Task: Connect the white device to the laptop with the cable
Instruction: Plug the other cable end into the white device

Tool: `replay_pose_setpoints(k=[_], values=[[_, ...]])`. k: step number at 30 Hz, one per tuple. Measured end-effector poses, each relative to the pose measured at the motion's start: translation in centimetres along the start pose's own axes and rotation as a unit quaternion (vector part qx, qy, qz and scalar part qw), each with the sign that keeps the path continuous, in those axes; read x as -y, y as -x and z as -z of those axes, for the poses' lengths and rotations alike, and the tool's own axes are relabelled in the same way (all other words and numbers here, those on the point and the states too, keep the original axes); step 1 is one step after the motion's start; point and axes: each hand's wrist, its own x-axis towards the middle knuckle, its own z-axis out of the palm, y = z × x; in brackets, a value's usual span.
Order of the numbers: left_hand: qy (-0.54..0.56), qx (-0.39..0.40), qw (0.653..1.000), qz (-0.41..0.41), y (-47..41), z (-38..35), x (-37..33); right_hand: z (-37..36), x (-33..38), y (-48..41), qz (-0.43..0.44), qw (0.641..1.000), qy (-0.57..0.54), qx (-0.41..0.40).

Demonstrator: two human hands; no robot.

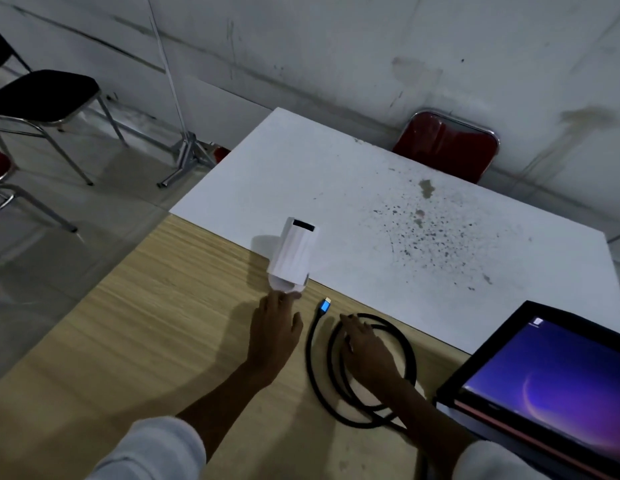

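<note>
Single head-worn wide-angle view, looking forward and down over wooden table [135,327]. Near: both forearms entering from bottom edge. Far: white table [336,188], wall, chairs. Laptop [550,386] cut by right edge.

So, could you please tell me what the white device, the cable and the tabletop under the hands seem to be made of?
The white device looks like matte plastic: smooth white casing with fine ribbing. The cable appears rubber- or plastic-jacketed, black and slightly shiny, with a blue, metal-tipped plug. The tabletop shows pale wood grain, probably laminate rather than solid wood, though that cannot be settled from here.
</note>
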Motion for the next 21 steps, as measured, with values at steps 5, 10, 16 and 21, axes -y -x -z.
replay_pose_setpoints(k=[5, 10, 16, 21], values=[[0.007, 0.225, 0.972, 0.071, 1.2, -2.9, -1.9, -1.8, -0.3, 0.4, -0.092, 0.994, 0.048, 0.031], [0.046, 0.178, 0.979, 0.091, 1.1, -2.9, -1.0, -1.9, -0.2, -0.1, 0.009, 0.994, 0.092, -0.059], [0.12, 0.169, 0.964, 0.166, 1.0, -0.5, 2.9, 0.2, 0.8, -1.3, 0.062, 0.989, -0.05, -0.128], [0.144, 0.186, 0.961, 0.146, 1.6, 0.2, 4.0, 1.4, -1.9, -1.3, -0.189, 0.979, -0.002, -0.081]])
